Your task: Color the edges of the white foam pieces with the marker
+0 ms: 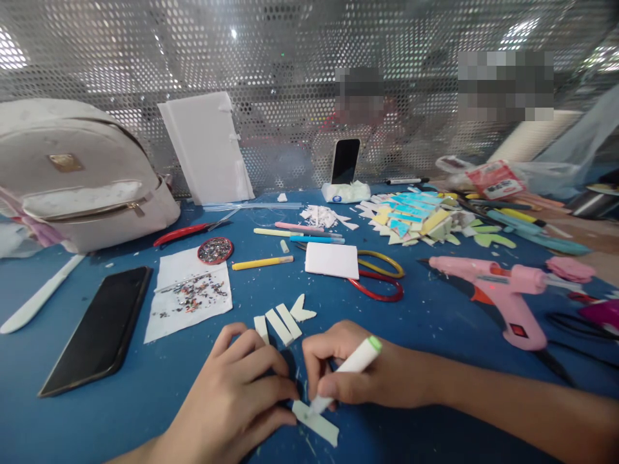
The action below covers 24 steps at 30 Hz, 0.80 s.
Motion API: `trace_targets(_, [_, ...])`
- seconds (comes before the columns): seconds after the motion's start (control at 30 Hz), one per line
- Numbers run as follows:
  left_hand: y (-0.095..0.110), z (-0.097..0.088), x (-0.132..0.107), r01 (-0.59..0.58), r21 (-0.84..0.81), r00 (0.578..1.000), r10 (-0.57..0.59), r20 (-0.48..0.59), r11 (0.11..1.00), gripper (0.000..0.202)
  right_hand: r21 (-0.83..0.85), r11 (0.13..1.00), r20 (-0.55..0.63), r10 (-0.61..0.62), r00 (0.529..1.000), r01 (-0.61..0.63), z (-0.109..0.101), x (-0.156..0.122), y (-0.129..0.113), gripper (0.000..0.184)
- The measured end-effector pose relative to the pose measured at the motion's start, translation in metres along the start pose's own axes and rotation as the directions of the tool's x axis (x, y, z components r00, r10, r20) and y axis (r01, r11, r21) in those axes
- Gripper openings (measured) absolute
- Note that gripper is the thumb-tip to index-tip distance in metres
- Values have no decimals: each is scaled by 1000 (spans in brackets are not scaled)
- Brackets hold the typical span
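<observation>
My right hand (348,374) is closed round a white marker with a green end (353,367), its tip resting on a white foam strip (316,422) on the blue table. My left hand (242,386) is curled, its fingertips pinching the strip's left end to hold it flat. The strip shows a pale green tint. Just beyond my hands lie several cut white foam pieces (283,320).
A black phone (99,328) lies at the left beside a paper sheet with sequins (191,293). Scissors (380,277), a white card (332,260) and coloured pens (290,235) sit mid-table. A pink glue gun (503,290) is on the right. A backpack (72,174) stands far left.
</observation>
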<state>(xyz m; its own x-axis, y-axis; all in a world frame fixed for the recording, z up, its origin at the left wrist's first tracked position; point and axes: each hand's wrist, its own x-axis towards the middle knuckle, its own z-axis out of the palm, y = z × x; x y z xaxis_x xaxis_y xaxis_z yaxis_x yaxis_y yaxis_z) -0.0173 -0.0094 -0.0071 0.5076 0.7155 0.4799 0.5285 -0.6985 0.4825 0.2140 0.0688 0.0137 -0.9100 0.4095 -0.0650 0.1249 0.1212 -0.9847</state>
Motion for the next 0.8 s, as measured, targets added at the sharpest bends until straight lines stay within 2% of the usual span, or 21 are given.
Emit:
trace_targets(0.07, [1,0,0,-2,-2,1000,2,0,1000,27,-14,1000,-4,-21,1000,21,0,0,0,52])
trace_targets(0.17, [1,0,1,-4,-4,1000,4,-3,1000,27,73,997,15,-11,1000,10,0,1,0,60])
trace_targets(0.3, [2,0,1,-17,2,1000,17,-16,1000,29,40,999,-4,-2,1000,2,0,0,0,53])
trace_targets(0.4, [1,-1,1,-15,8,1000,15,-14,1000,29,95,995,9,16,1000,-17,0,0,0,61])
trace_targets(0.63, [1,1,-1,-3,3,1000,3,7,1000,28,121,992,25,17,1000,-20,0,-1,-1,61])
trace_targets(0.8, [-1,-6,1,-38,36,999,39,-13,999,28,141,990,-5,-30,1000,30,0,-2,-1,66])
